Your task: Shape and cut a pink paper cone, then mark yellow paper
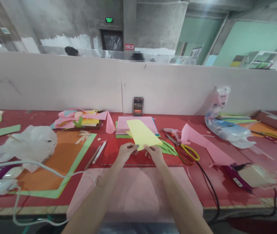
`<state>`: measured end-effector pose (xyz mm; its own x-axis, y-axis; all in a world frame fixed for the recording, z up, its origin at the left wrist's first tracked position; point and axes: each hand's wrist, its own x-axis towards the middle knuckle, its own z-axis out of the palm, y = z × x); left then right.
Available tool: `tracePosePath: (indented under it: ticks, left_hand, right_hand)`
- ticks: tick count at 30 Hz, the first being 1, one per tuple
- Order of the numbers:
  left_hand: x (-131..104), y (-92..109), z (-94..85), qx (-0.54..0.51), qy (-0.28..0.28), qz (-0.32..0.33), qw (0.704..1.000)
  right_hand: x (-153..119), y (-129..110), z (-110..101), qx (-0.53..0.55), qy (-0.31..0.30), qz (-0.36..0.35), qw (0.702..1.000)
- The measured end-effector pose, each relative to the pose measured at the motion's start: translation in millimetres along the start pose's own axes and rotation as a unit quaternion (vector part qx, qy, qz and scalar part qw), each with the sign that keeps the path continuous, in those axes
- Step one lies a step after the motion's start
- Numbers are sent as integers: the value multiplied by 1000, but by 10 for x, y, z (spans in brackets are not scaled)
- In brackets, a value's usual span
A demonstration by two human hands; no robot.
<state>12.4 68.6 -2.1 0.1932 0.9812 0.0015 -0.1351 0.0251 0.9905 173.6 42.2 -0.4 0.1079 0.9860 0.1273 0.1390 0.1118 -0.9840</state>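
Note:
A sheet of yellow paper [142, 131] is held up at its near edge between my two hands, over a red sheet [118, 155]. My left hand [128, 150] pinches the near left corner between thumb and fingers. On the near right part, my right hand [155, 152] pinches the same sheet. Behind it lies a stack of pink paper [123, 125] with green and blue edges showing. Green paper strips [169, 148] lie just right of my right hand, beside scissors [189, 152] with yellow and red handles.
A pink glue gun [173, 132] lies behind the scissors. Pens [99, 152] rest left of my hands. A plastic bag [33, 144] sits on orange paper. Power strips [238, 177] and cables lie at both sides. A white partition [79, 84] closes the table's back.

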Motion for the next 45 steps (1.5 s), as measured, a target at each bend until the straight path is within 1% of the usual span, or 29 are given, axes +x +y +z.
tracePosePath:
  ticks: [7, 17, 22, 29, 36, 41, 45]
  left_hand:
    - [7, -2, 3, 0, 3, -8, 1000]
    - [-7, 21, 10, -10, -4, -3, 1000]
    - [7, -7, -2, -10, -9, 0, 1000]
    - [-12, 15, 2, -4, -6, -6, 1000]
    - [-12, 7, 7, -6, -32, 8, 999]
    - [-25, 26, 19, -1, -35, 26, 999]
    - [-22, 22, 23, 1, -28, 26, 999]
  right_hand:
    - [-9, -43, -2, -5, 1, 0, 1000]
    - [9, 12, -4, 0, -2, 4, 1000]
    - [1, -15, 7, 8, 21, 12, 1000]
    - [-18, -51, 2, 27, 0, 1, 1000]
    - [-34, -24, -7, 34, 14, -1, 999]
    - [-29, -44, 10, 31, -14, -5, 999]
    - [-4, -25, 17, 40, -15, 2, 999]
